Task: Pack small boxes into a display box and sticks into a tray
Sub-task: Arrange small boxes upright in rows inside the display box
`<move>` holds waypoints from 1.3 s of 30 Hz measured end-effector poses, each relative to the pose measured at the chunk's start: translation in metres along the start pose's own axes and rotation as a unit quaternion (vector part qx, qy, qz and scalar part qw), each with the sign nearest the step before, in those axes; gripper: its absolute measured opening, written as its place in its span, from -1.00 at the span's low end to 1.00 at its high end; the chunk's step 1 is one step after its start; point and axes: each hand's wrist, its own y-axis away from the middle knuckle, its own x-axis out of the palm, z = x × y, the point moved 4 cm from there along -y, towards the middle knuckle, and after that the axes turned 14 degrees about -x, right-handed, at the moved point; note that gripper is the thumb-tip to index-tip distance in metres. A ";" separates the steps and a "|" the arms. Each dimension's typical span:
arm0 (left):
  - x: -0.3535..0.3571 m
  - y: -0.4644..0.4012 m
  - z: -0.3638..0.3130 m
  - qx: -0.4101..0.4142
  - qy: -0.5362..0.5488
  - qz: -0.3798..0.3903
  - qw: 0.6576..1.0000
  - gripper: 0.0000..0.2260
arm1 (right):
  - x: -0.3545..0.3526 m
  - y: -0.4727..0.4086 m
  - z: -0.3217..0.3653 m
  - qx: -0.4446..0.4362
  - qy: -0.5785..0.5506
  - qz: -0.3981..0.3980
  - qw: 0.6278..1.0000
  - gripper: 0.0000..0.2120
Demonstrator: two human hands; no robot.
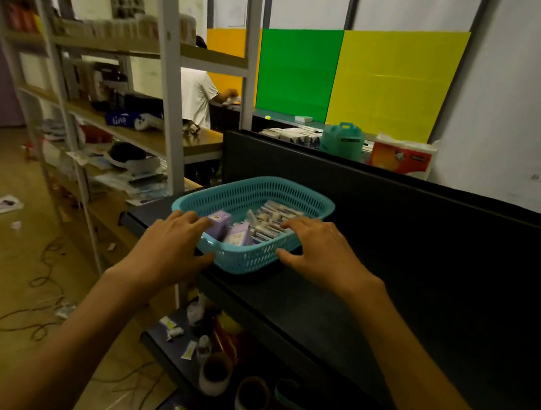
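Note:
A turquoise perforated tray (297, 192) sits on the black desk (371, 282) near its left end. Inside lie small purple boxes (219, 221) on the left and several white sticks (276, 217) on the right. My left hand (171, 248) rests on the tray's near-left corner, fingers over the rim by a purple box and thumb against the outer wall. My right hand (316, 248) sits on the near-right rim, fingertips over the sticks, thumb on the outer wall. Whether either hand grips the tray firmly is unclear. No display box is visible.
A black partition (396, 198) rises behind the desk. Metal shelving (164, 60) with clutter stands at left, and a person in white works behind it. A lower shelf (213, 359) under the desk holds cups and small items. Cables lie on the floor (21, 278).

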 end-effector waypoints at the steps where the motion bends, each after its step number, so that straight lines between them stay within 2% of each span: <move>1: 0.003 -0.011 0.004 -0.001 0.000 -0.001 1.000 -0.47 | 0.005 -0.011 -0.003 0.001 -0.008 0.000 1.000 -0.49; 7: 0.017 -0.080 0.010 0.013 -0.003 0.019 1.000 -0.48 | 0.037 -0.075 -0.028 0.021 -0.052 0.029 0.998 -0.54; 11: 0.030 -0.117 0.008 0.027 -0.004 0.060 0.998 -0.47 | 0.066 -0.112 -0.043 0.035 -0.092 0.087 0.991 -0.49; 15: 0.056 -0.146 0.011 0.028 0.021 0.134 0.990 -0.43 | 0.084 -0.132 -0.046 0.036 -0.140 0.141 0.979 -0.49; 19: 0.078 -0.165 0.011 0.033 0.043 0.203 0.978 -0.50 | 0.091 -0.140 -0.047 0.030 -0.145 0.171 0.974 -0.55; 22: 0.090 -0.177 0.014 0.052 0.044 0.236 0.969 -0.63 | 0.093 -0.144 -0.047 0.030 -0.135 0.185 0.973 -0.58; 28: 0.100 -0.200 0.026 0.089 0.073 0.254 0.960 -0.61 | 0.092 -0.144 -0.047 0.082 -0.222 0.162 0.958 -0.69; 31: 0.098 -0.211 0.033 0.099 0.138 0.251 0.953 -0.66 | 0.087 -0.140 -0.045 0.112 -0.259 0.160 0.946 -0.73; 34: 0.088 -0.214 0.037 0.113 0.220 0.223 0.943 -0.66 | 0.082 -0.136 -0.037 0.120 -0.306 0.161 0.931 -0.86; 37: 0.076 -0.212 0.038 0.129 0.304 0.210 0.920 -0.69 | 0.077 -0.133 -0.031 0.141 -0.320 0.120 0.929 -0.83; 39: 0.072 -0.211 0.037 0.133 0.347 0.208 0.905 -0.70 | 0.071 -0.132 -0.030 0.176 -0.317 0.060 0.930 -0.82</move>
